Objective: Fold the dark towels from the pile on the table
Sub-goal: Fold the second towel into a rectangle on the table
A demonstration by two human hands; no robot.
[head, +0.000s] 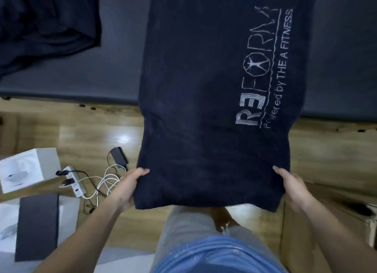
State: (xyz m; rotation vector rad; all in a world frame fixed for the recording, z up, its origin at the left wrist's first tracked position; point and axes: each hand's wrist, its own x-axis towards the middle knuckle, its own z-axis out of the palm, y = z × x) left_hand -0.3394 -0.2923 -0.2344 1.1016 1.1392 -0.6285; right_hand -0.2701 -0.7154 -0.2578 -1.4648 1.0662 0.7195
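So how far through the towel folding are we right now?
Done: no folded towel shows anywhere in view. In hand: one logo towel lies stretched across the table, its near end off the edge, held at both corners by the left hand and right hand. Left: folding this towel, then the crumpled pile at the table's far left.

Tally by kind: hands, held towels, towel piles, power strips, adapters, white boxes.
Hands: 2 (left hand, right hand)
Held towel: 1
Towel pile: 1 (contents uncountable)
Power strip: 1
Adapter: 1
White boxes: 2
Total: 8
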